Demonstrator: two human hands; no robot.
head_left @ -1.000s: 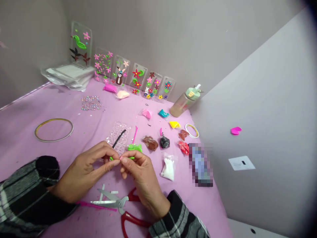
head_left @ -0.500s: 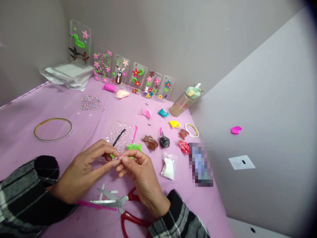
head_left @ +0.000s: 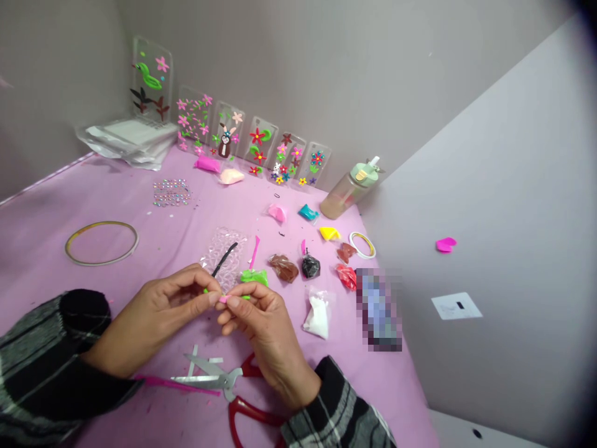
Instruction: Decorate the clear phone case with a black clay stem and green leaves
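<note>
Between the fingertips of both hands is a small piece of pink clay (head_left: 224, 299). My left hand (head_left: 163, 311) pinches its left end with thumb and forefinger. My right hand (head_left: 263, 323) pinches the right end, its other fingers curled beneath. Bits of green show at the fingers of both hands; what they belong to is hard to make out. Just behind the hands lie a clear textured sheet (head_left: 221, 242), a black strip (head_left: 226, 258) and a bag of green clay (head_left: 254, 277). Red-handled scissors (head_left: 228, 379) lie open below the hands, partly behind my right wrist.
Bagged clay lies to the right: brown (head_left: 283, 267), black (head_left: 310, 267), white (head_left: 317, 316), red (head_left: 346, 276). Decorated clear phone cases (head_left: 261, 146) lean on the wall beside a bottle (head_left: 347, 190). A hoop (head_left: 68, 239) lies left. A pink strip (head_left: 186, 387) runs under the scissors.
The left fingertips have drawn slightly left, away from the right ones, and more of the pink clay shows between them. My right hand stays nearly still.
</note>
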